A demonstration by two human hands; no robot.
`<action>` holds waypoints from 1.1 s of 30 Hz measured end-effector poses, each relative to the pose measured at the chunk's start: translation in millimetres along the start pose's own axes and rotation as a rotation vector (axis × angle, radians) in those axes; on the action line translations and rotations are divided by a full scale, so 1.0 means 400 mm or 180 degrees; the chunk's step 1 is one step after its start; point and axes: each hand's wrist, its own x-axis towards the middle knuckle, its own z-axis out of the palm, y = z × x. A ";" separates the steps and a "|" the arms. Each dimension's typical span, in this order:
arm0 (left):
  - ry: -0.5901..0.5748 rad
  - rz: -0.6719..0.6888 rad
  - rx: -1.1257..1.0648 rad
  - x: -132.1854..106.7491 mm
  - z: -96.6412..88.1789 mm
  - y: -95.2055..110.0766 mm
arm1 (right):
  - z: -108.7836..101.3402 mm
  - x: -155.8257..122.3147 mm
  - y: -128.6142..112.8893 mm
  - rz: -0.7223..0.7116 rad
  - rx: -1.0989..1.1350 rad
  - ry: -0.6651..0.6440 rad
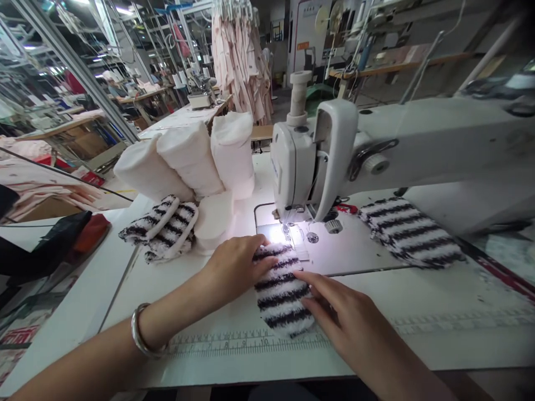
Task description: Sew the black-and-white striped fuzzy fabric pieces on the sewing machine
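Observation:
A black-and-white striped fuzzy fabric piece (281,289) lies on the sewing table, its far end under the lit needle area (288,229) of a white sewing machine (317,161). My left hand (236,264), with a silver bangle on the wrist, rests flat on the piece's left upper part, fingers stretched out. My right hand (334,312) presses its fingers flat on the piece's right lower edge. Neither hand grips anything.
Rolled white fabric bundles (188,159) stand behind more striped pieces (165,228) at the left. Another striped stack (412,231) lies right of the needle. A ruler strip (234,344) runs along the table's front. Black and red items (71,239) sit far left. Hanging garments fill the background.

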 end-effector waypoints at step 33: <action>-0.0015 -0.0252 0.0000 0.061 0.016 -0.026 | 0.027 -0.017 0.032 -0.0474 -0.0382 -0.0117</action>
